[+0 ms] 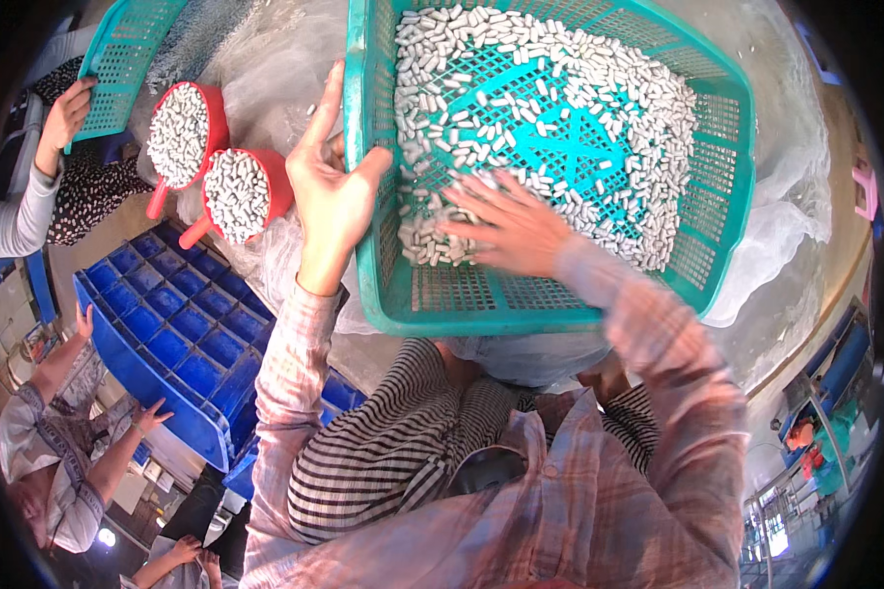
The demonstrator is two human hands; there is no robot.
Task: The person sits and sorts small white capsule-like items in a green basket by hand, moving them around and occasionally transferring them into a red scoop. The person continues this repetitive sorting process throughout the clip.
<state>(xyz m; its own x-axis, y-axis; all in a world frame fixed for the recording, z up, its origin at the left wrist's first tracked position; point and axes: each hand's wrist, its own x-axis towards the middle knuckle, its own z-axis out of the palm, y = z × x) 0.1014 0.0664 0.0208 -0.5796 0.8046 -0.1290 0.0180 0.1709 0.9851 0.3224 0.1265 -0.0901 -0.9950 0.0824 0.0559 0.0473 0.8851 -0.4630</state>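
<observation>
A green plastic basket [727, 196] with mesh walls fills the upper middle of the view, tilted in front of me. Many small, short white cylindrical pieces [648, 147] lie in it, thickest along the edges, with the mesh floor showing through in the middle. My left hand [334, 191] grips the basket's left side, thumb over the rim and fingers along the outside. Inside, my right hand [511, 228] rests low among the white pieces, palm down with fingers spread, slightly blurred.
Left of the basket, two red scoops [218, 118] [277, 177] are heaped with white pieces on clear plastic sheeting [275, 59]. A co-worker's hand [67, 113] holds another green basket [128, 59]. Below, another person's hands touch a blue compartment tray [157, 393].
</observation>
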